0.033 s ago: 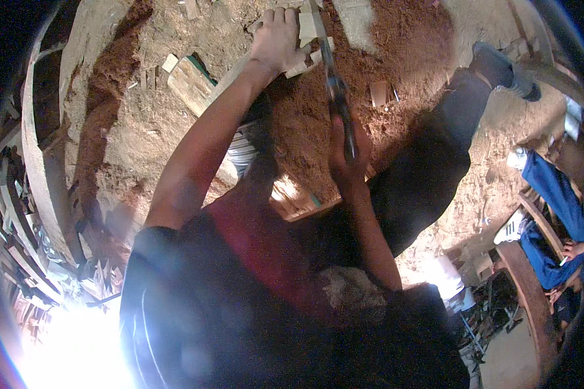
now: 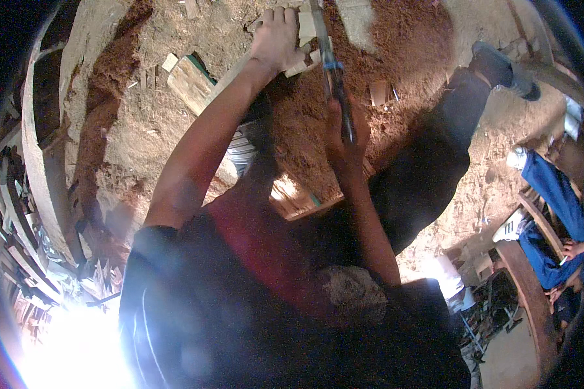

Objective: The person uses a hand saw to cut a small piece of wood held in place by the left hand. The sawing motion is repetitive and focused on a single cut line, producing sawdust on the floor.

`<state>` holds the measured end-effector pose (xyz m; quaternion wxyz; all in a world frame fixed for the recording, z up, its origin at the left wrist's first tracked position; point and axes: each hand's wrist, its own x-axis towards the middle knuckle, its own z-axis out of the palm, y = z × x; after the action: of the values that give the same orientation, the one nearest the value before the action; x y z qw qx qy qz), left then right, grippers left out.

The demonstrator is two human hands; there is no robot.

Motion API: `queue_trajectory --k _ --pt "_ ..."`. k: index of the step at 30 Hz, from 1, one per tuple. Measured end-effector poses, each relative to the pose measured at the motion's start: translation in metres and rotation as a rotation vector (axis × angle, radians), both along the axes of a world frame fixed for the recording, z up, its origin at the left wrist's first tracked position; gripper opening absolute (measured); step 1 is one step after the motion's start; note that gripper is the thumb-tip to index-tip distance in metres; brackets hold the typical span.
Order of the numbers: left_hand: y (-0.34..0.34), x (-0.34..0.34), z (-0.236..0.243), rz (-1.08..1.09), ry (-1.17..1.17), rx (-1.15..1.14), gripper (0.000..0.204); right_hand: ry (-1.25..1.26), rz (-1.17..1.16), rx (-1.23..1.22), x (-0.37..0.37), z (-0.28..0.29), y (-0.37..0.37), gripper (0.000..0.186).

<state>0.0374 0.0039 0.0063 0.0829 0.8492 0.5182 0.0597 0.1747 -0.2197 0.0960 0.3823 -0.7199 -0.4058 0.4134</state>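
My left hand [image 2: 276,40] is at the top of the view, its fingers bent over a pale piece of wood [image 2: 307,27] and the thumb against its near side. My right hand [image 2: 348,129] is wrapped round the dark handle of what looks like a long, straight saw [image 2: 333,68] with a blue band. Its narrow blade runs away from me, close along the right side of the wood, and out past the top edge. The teeth cannot be made out. A notched pale offcut [image 2: 300,66] lies just below my left thumb.
Sawdust [image 2: 409,39] covers the ground. A wood block [image 2: 191,81] lies left of my left forearm, a small offcut [image 2: 378,94] to the right. My outstretched leg [image 2: 428,162] crosses the right side. Another person in blue trousers [image 2: 551,194] sits far right; scrap wood [image 2: 29,253] piles up left.
My right hand has slid the saw away from me, toward the top of the view. My left hand stays in place on the wood.
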Motion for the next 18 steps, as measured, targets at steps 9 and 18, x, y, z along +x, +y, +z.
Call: queue_trajectory --k 9,18 --pt "0.011 0.0 -0.009 0.031 0.036 0.034 0.081 -0.203 0.095 0.046 0.004 0.003 -0.102 0.045" --pt "0.01 0.004 -0.006 -0.014 0.018 0.006 0.082 -0.061 0.008 -0.055 0.019 0.018 -0.031 0.044"
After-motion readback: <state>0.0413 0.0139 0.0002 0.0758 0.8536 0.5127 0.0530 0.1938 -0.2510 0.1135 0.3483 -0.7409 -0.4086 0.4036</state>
